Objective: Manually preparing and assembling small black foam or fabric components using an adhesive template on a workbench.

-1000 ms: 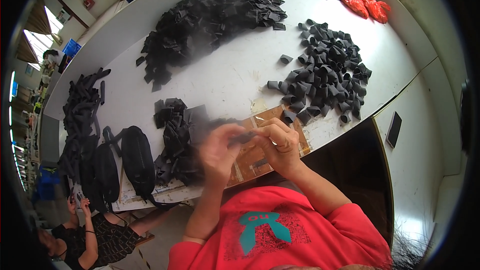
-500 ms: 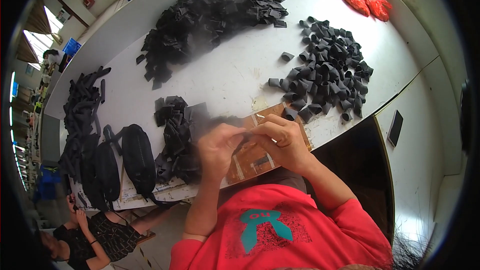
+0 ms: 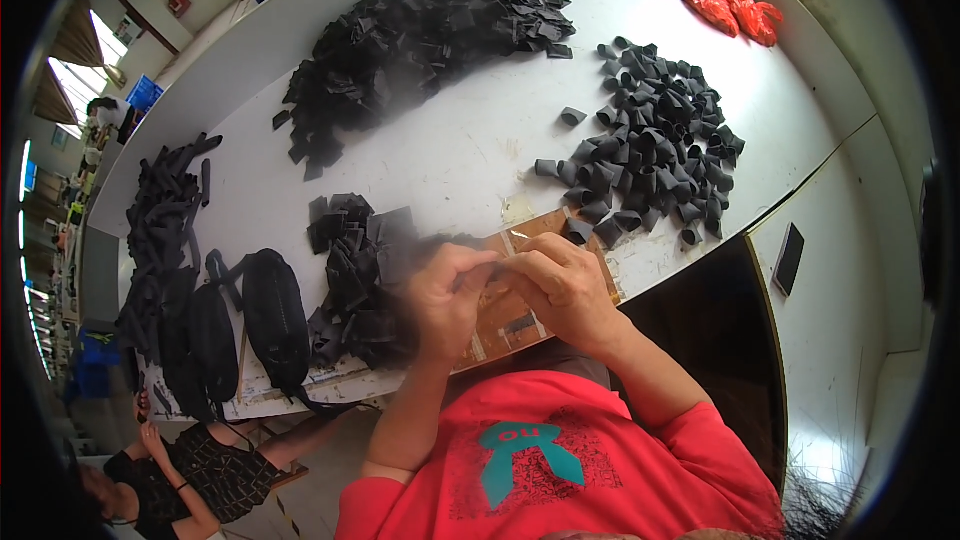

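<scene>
My left hand (image 3: 446, 295) and my right hand (image 3: 565, 290) meet over a brown board (image 3: 508, 325) at the table's front edge. Both are closed in a pinch, fingertips nearly touching. Between them is a small black fabric piece, mostly hidden by the fingers. Close beside my left hand lies a heap of flat black fabric pieces (image 3: 350, 285). Beyond my right hand spreads a pile of black pieces bent into short open tubes (image 3: 650, 140); the nearest ones rest by the board's far right corner.
A large heap of flat black pieces (image 3: 420, 40) lies at the back. On the left are black strips (image 3: 160, 230) and black pouches (image 3: 275, 315). Red plastic bags (image 3: 710, 5) sit far right; a phone-like dark slab (image 3: 790, 258) lies at right. Another person (image 3: 200, 480) sits lower left.
My right hand has turned slightly, its fingers curling further over the piece. My left hand has shifted a little to the right. The heaps look the same.
</scene>
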`<state>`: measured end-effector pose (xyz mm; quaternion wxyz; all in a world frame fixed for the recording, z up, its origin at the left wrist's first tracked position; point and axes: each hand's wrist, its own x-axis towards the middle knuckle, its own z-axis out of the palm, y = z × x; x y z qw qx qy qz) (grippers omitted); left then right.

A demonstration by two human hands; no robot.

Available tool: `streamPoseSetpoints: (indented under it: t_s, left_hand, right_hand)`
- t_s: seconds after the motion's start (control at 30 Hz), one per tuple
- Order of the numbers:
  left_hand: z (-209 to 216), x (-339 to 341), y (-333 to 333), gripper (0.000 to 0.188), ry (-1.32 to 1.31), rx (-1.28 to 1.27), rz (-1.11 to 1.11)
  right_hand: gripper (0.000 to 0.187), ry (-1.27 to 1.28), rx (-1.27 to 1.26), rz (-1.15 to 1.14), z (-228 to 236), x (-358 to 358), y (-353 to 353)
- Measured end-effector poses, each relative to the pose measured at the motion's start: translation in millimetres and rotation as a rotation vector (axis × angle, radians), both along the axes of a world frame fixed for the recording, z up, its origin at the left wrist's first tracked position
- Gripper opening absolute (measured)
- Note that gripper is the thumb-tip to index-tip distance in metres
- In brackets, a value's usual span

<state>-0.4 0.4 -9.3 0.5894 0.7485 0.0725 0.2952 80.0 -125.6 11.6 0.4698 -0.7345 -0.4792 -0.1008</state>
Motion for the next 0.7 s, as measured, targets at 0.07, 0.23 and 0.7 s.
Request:
streamPoseSetpoints:
  t_s: [0.07, 0.23, 0.7]
  left_hand:
    - [-1.7, 0.7, -2.4, 0.007, -0.019, -0.03, 0.005]
    - [-4.9, 0.8, -6.9, 0.015, -0.036, -0.178, -0.015]
    - [0.1, -36.0, -53.2, 0.013, 0.013, -0.278, 0.118]
  right_hand:
    - [0.018, -0.019, 0.029, -0.007, -5.8, -1.9, 1.5]
    - [0.014, 0.094, 0.029, -0.063, -10.7, -3.9, 3.1]
    - [0.014, 1.876, 0.55, 0.241, -19.2, -47.1, -31.5]
